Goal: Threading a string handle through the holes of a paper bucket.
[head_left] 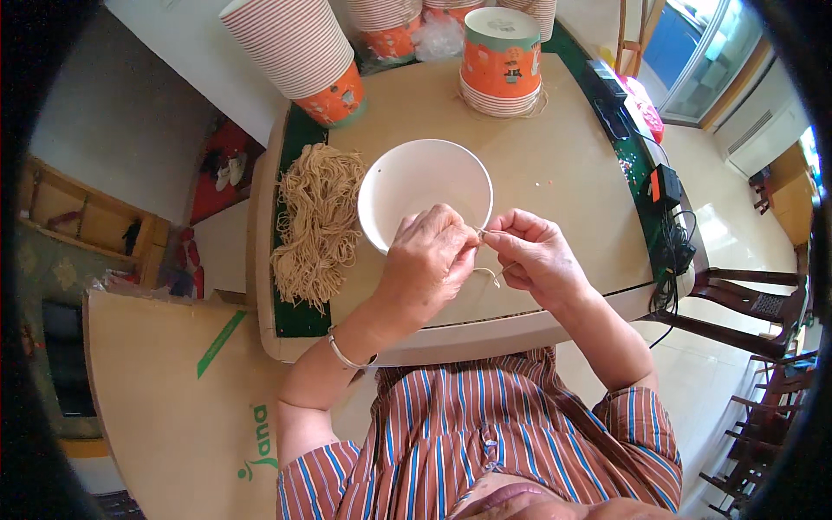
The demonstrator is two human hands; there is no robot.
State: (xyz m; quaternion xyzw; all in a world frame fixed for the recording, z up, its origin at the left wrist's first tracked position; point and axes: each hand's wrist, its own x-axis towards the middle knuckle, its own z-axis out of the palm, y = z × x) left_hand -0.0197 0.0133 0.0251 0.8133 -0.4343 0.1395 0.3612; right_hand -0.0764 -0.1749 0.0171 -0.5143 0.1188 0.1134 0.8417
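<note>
A white paper bucket (414, 186) stands in front of me, its open mouth facing up and tilted a little toward me. At its near right rim my left hand (429, 256) is closed in a pinch on a thin beige string (487, 272). Close beside it, my right hand (539, 260) pinches the same string between thumb and forefinger, and a loose end curls below the fingers. Whether the string passes through the bucket's wall is hidden by the fingers. Left of the bucket lies a thick heap of cut beige strings (317, 224).
Behind the bucket stand a leaning stack of orange-and-white paper buckets (299, 61) and an upside-down stack (501, 65) with string ends at its base. Black adapters and cables (667, 234) run along the table's right edge. A large cardboard box (173, 390) is at the left, a wooden chair (737, 303) at the right.
</note>
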